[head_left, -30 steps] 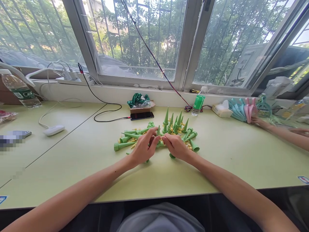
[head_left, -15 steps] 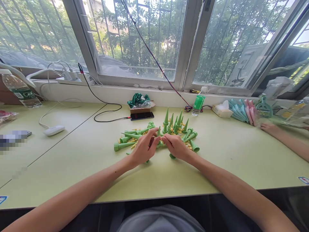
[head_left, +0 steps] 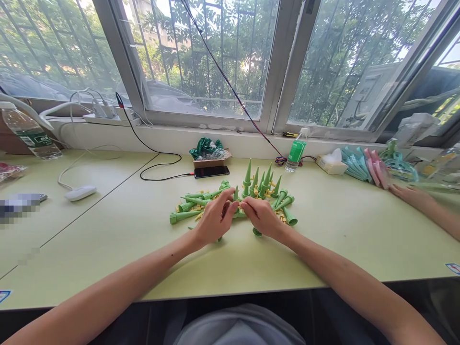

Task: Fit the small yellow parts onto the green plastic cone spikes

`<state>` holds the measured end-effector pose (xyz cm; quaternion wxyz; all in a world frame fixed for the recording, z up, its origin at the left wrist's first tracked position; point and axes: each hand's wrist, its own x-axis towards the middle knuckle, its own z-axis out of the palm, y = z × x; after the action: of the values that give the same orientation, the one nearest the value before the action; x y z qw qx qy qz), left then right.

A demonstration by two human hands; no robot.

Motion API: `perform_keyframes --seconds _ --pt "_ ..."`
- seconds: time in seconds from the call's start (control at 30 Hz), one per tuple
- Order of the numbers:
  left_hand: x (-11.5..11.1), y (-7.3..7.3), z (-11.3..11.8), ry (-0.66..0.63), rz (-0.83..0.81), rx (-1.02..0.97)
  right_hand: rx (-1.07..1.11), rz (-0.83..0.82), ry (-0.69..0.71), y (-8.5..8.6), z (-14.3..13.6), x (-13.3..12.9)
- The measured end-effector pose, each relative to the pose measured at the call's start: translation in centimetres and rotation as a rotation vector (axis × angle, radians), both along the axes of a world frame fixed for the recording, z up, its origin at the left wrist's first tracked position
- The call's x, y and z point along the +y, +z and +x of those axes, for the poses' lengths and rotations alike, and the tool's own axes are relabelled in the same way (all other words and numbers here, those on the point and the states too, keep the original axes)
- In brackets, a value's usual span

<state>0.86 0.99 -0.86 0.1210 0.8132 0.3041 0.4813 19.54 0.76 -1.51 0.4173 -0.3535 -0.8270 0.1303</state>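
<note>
My left hand [head_left: 216,216] is closed around a green spike [head_left: 236,194] whose tip points up between its fingers. Close beside it, my right hand [head_left: 261,216] pinches something small, mostly hidden, against what the left holds. Several green spikes [head_left: 266,182] with yellow parts stand upright just behind my hands. More spikes lie in a pile to the left, one [head_left: 183,216] with its wide ribbed end outward, and others [head_left: 289,217] lie to the right. A green cap [head_left: 256,232] shows below my right hand.
Behind the pile are a phone [head_left: 212,172] on a black cable and a small box [head_left: 210,155]. A bottle [head_left: 296,151] and tissue box [head_left: 331,164] stand back right. Another person's hand [head_left: 409,196] rests far right; a mouse [head_left: 81,193] lies left.
My hands have hardly moved. At the far right, the other person's hand has shifted slightly, and the blue-green item beside it has changed position.
</note>
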Motion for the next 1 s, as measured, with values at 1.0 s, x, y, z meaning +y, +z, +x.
perform_keyframes --seconds 1.0 --pt "0.06 0.68 0.4 -0.026 -0.359 -0.263 0.048 0.156 0.056 -0.41 0.25 0.17"
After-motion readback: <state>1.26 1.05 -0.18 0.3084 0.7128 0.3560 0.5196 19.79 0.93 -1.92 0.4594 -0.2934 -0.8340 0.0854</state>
